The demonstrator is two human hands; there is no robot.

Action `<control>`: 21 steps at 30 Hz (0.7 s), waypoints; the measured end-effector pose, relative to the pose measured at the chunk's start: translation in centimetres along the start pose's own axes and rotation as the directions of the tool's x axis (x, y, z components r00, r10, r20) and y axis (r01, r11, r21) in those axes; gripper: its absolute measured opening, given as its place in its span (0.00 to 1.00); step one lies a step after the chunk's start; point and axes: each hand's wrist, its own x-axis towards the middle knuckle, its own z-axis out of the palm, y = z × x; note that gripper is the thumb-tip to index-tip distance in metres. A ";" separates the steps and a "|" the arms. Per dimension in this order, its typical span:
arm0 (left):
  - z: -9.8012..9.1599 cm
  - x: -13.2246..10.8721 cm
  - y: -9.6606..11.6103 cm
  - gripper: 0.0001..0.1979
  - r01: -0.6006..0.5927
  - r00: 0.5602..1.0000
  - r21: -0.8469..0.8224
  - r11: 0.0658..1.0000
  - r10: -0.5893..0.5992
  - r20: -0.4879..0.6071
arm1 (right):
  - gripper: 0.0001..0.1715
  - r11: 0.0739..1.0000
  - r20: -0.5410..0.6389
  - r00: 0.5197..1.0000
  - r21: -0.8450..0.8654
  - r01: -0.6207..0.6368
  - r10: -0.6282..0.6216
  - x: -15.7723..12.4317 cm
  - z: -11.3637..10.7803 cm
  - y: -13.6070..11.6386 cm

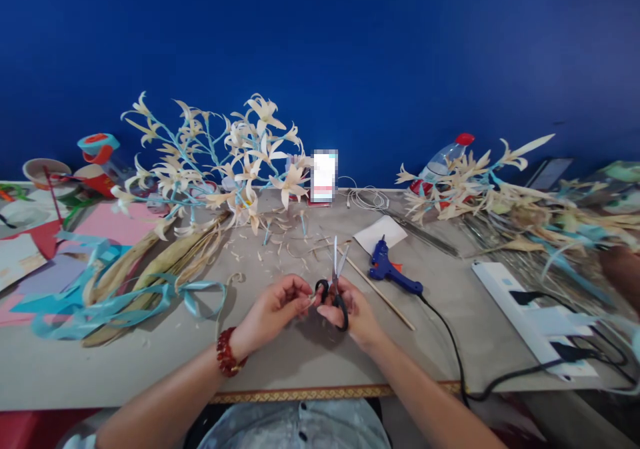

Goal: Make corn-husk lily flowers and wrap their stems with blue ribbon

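Scissors (335,277) — blades (335,252) jutting forward from right grip (358,314).

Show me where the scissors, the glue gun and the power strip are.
Scissors (335,277): head view, on the joint where the blades cross.
Glue gun (384,266): head view, on the blue body.
Power strip (499,285): head view, on the white casing, before the first plug.

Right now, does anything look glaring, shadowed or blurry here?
Head view: upright screen is bright and pixelated; blue wall pales toward upper right; the scissors in the right hand show bright blades; faint shadow darkens the table below.
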 end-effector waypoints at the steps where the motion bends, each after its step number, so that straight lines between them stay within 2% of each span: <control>1: 0.1 -0.1 0.0 0.07 -0.018 1.000 0.031 0.999 0.017 0.016 | 0.19 1.000 -0.005 1.000 0.003 -0.010 0.010 0.0 0.0 0.1; 5: 0.3 -0.4 0.3 0.09 -0.110 0.992 0.183 0.977 0.098 0.075 | 0.23 1.000 0.002 1.000 0.013 -0.023 0.023 0.0 0.2 0.1; 7: 0.3 -0.4 0.5 0.10 -0.112 0.990 0.183 0.977 0.093 0.108 | 0.24 0.999 0.038 0.999 0.020 -0.030 0.030 0.0 0.2 0.0; 9: 0.2 -0.3 0.4 0.10 -0.065 0.995 0.094 0.993 0.057 0.085 | 0.23 1.000 0.042 0.999 0.026 -0.017 0.016 -0.1 0.2 -0.1; 12: 0.2 0.0 -0.1 0.09 0.018 0.998 -0.192 0.981 -0.030 -0.060 | 0.19 0.999 -0.046 0.998 0.023 0.043 -0.041 -0.2 0.2 -0.3; 13: 0.3 0.1 -0.4 0.10 0.048 0.995 -0.299 0.953 -0.073 -0.071 | 0.18 0.998 -0.080 0.995 0.020 0.058 -0.056 -0.3 0.2 -0.3; 15: 0.5 0.2 -0.7 0.10 0.125 0.991 -0.453 0.883 -0.134 0.011 | 0.17 0.997 -0.132 0.989 0.015 0.073 -0.070 -0.3 0.2 -0.4; 17: 0.9 0.1 -1.0 0.09 0.177 0.984 -0.489 0.854 -0.141 0.109 | 0.17 0.996 -0.171 0.982 0.011 0.088 -0.085 -0.4 0.2 -0.4; 18: 1.1 0.0 -1.0 0.09 0.172 0.984 -0.472 0.865 -0.131 0.118 | 0.18 0.996 -0.184 0.979 0.006 0.092 -0.090 -0.3 0.1 -0.4; 21: 1.6 -0.2 -1.1 0.09 0.089 0.996 -0.384 0.919 -0.085 0.029 | 0.17 0.995 -0.179 0.979 -0.013 0.096 -0.097 -0.3 0.1 -0.3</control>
